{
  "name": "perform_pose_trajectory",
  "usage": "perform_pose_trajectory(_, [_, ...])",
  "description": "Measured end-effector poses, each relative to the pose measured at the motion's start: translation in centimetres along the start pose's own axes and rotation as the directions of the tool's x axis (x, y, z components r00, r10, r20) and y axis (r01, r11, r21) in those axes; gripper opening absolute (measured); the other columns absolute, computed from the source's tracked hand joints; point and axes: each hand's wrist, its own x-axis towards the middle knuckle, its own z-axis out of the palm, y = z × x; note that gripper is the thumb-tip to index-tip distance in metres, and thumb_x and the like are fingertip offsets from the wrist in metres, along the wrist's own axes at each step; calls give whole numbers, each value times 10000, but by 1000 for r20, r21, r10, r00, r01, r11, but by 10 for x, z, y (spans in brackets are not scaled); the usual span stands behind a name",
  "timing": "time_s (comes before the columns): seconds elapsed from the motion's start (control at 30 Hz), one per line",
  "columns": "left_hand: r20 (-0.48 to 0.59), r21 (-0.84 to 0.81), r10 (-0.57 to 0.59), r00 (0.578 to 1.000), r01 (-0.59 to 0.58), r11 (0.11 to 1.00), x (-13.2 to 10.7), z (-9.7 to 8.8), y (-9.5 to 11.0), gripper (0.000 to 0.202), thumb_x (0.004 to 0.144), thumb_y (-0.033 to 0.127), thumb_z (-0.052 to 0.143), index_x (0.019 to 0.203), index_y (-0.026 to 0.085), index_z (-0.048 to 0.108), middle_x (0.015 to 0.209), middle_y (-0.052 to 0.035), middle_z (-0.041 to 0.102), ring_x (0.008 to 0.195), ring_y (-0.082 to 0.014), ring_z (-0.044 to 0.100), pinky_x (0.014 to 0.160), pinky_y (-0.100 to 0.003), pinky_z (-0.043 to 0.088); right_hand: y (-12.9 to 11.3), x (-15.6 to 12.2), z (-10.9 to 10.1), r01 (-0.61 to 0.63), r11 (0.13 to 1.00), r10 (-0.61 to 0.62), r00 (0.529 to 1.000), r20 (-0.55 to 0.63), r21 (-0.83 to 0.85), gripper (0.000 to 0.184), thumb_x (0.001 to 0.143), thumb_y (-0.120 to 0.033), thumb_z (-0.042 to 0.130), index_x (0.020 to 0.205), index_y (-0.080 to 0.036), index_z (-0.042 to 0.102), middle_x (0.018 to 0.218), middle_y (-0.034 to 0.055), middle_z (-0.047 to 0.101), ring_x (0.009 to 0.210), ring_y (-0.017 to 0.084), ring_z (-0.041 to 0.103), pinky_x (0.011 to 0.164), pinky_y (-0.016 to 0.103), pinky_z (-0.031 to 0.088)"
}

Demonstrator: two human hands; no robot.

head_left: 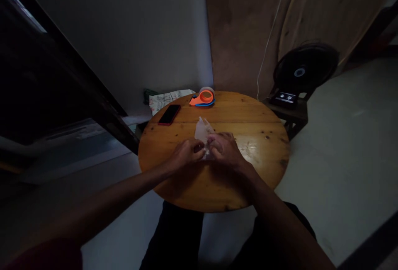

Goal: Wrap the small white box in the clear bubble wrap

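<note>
We are gripping thin whitish sheet [202,130] in left hand [188,151] and right hand [226,149], both curled; tape dispenser [198,100] is resting near far edge of counter [214,193].

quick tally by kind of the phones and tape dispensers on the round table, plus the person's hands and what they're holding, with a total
Phone: 1
Tape dispenser: 1
Hands: 2, the left hand and the right hand
Thin pale bag or sheet, which of the two is hard to tell, held at the fingers: 1
Total: 5
</note>
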Motion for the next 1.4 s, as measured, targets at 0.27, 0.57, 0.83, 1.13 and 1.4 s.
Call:
perform_pose_trajectory(0.27, [-233, 215, 284, 930, -236, 948, -20, 14, 1, 174, 871, 252, 506, 888, 199, 670, 941, -63, 587, 921, -195, 541, 865, -336, 424, 8, 0, 2, -88, 994, 80, 989, -122, -57, 181, 737, -162, 513, 873, -206, 624, 900, 33, 687, 888, 211, 580, 862, 345, 349])
perform_pose_trajectory(0.57, [-380, 97, 270, 885, -253, 963, -24, 26, -7, 200, 898, 243, 474, 941, 179, 658, 952, -75, 587, 949, -197, 528, 889, -352, 426, 4, 0, 4, 16, 996, -19, 999, -30, -82, 110, 789, -243, 580, 849, -224, 670, 978, 37, 673, 1007, 220, 536, 907, 381, 320])
perform_pose_trajectory(0.83, [-370, 191, 320, 872, -265, 945, -22, 27, -10, 255, 922, 273, 455, 937, 182, 693, 940, -84, 588, 915, -192, 522, 848, -338, 414, 7, 0, 5, 22, 998, -23, 1000, -14, -65, 94, 793, -254, 600, 833, -224, 679, 995, 38, 668, 1002, 216, 539, 909, 391, 322])
perform_pose_trajectory(1.13, [-372, 169, 321, 871, -276, 946, -26, 24, -6, 263, 904, 271, 450, 990, 166, 676, 961, -94, 571, 940, -206, 522, 872, -358, 417, 3, -1, 3, 31, 998, -33, 999, -28, -52, 92, 802, -258, 601, 840, -219, 676, 1007, 37, 669, 1032, 214, 535, 934, 390, 317])
perform_pose_trajectory(1.4, [-314, 245, 420, 851, -355, 902, -32, 22, -11, 399, 716, 297, 603, 1091, 162, 613, 1086, -115, 569, 1000, -266, 518, 893, -421, 421, 11, -1, 5, 30, 997, -32, 999, -15, -66, 101, 789, -258, 597, 846, -234, 676, 1018, 34, 667, 1047, 220, 535, 932, 382, 316])
